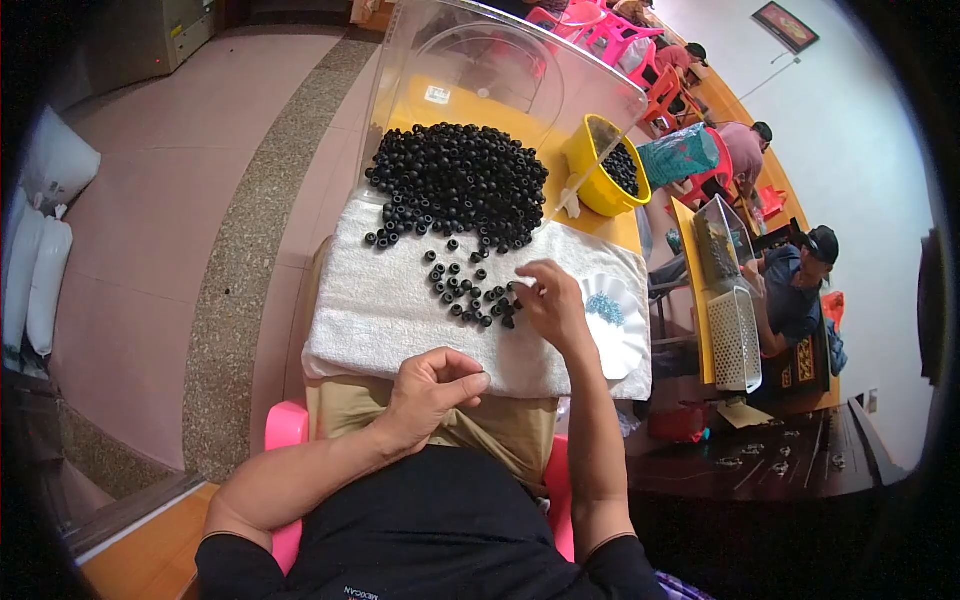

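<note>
My left hand (437, 393) is over my lap at the near edge of a white towel (350, 310). Its thumb and forefinger are pinched together; a tiny dark bit shows at the tips, too small to name. My right hand (553, 305) hangs above the towel, fingers curled inward, a whitish spot at the fingertips. What it holds, if anything, I cannot make out. Just left of it lie several loose black ring-shaped pieces (452, 290) with holes. Behind them spreads a big heap of the same black pieces (460, 180). Right of that hand sits a white fluted dish (627, 345) with small light-blue bits (604, 308).
A clear plastic bin (570, 58) stands tilted behind the heap. Beside it is a yellow basket (580, 150) of black pieces. To the right, a person (800, 285) in a dark cap sits by a white perforated basket (735, 340). White sacks (48, 285) lie far left.
</note>
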`<state>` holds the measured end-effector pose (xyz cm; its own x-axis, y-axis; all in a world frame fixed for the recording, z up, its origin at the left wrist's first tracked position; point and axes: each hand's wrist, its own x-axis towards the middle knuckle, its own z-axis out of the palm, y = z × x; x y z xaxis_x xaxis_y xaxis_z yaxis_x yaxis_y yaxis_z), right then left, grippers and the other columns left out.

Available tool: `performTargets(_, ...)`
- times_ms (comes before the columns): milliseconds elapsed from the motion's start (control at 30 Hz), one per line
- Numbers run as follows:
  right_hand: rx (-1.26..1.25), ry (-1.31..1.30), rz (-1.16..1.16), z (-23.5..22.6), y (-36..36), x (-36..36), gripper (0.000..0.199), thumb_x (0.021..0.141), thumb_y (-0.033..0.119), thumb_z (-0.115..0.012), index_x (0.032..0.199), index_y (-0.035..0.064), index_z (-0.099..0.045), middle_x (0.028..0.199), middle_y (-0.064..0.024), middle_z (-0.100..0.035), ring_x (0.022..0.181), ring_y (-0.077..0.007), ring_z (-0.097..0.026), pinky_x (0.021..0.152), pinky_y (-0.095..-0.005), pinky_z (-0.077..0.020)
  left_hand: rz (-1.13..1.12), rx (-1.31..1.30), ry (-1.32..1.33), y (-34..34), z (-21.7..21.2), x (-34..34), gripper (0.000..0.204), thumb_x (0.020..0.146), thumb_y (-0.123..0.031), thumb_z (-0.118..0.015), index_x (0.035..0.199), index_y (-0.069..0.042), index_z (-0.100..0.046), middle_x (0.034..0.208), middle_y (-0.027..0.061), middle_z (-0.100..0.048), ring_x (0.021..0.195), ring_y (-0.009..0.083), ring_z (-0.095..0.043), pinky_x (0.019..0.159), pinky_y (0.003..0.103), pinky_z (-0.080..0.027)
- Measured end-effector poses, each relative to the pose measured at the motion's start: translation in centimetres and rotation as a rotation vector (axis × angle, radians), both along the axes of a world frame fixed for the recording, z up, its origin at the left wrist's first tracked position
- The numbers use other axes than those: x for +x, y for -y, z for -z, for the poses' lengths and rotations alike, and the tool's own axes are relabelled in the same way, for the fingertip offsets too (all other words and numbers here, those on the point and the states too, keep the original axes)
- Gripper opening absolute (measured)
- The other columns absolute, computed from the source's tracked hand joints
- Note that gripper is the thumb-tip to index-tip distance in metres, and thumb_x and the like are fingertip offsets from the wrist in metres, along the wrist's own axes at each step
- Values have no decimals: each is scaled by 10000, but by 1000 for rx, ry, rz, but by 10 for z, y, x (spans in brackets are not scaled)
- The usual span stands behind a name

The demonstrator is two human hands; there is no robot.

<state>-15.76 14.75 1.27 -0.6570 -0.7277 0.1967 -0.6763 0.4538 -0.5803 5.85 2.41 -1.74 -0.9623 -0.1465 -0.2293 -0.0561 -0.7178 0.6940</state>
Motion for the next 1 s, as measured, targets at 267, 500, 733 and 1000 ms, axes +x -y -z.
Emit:
performTargets(267,130,-436,1,-1,58,-15,449,782,23,-659,1223,78,-590,1261,-97,-550,1121,-325,-531,952,-407,-468,-7,22,12,1,-1,0,132,873,-50,-710,969,-17,-627,877,50,-654,750,111,-630,702,254,-563)
performTargets(500,233,-349,-43,-2,57,-8,436,765,19,-625,1198,71,-612,1212,-95,-589,1080,-331,-558,938,-394,-477,-3,14,-5,4,-5,1,122,870,-47,-711,958,-15,-634,870,47,-652,743,107,-627,698,251,-561)
performTargets(733,230,-247,-118,-8,41,7,285,807,40,-600,1082,50,-675,1149,-114,-654,1064,-333,-606,931,-398,-487,-5,7,5,3,-4,1,118,871,-46,-708,959,-15,-635,866,47,-655,734,103,-627,687,245,-556)
performTargets(1000,108,-404,25,2,46,-15,330,810,14,-565,1128,43,-645,1204,-123,-611,1080,-335,-602,923,-394,-494,7,-9,13,2,-5,0,122,870,-40,-711,962,-17,-636,870,44,-656,741,103,-631,683,243,-556)
